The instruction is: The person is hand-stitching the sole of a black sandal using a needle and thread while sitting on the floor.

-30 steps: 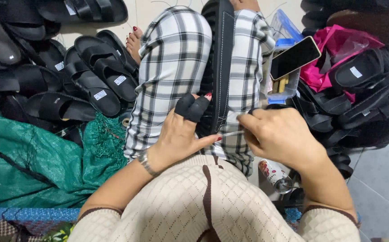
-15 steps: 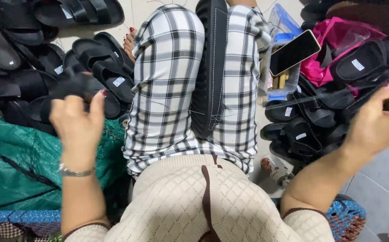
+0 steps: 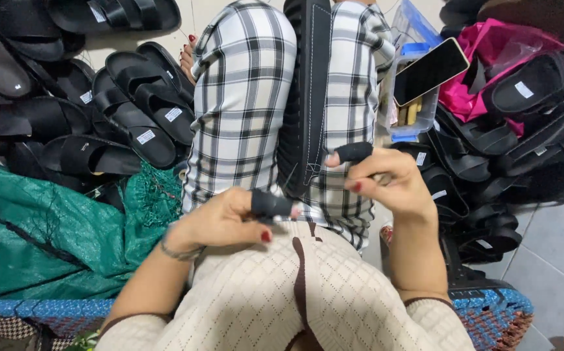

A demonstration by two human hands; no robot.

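Stitching the sole (image 3: pixel 305 97), clamped upright between the knees: left hand (image 3: pixel 230 221) pinches the needle (image 3: pixel 293 175) at its edge; right hand (image 3: pixel 386 182), fingers curled shut, should draw thread taut, keeping taped fingertips behind the point

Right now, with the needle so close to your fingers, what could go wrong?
The needle stands beside the black sole on the lap, near the left hand; only one finger wears a black guard, so a bare one could get pricked. The sole lies between the knees, gripped by neither hand, and may slide when pushed. The phone sits tilted on the plastic box, so a bump from the right hand might tip it off.
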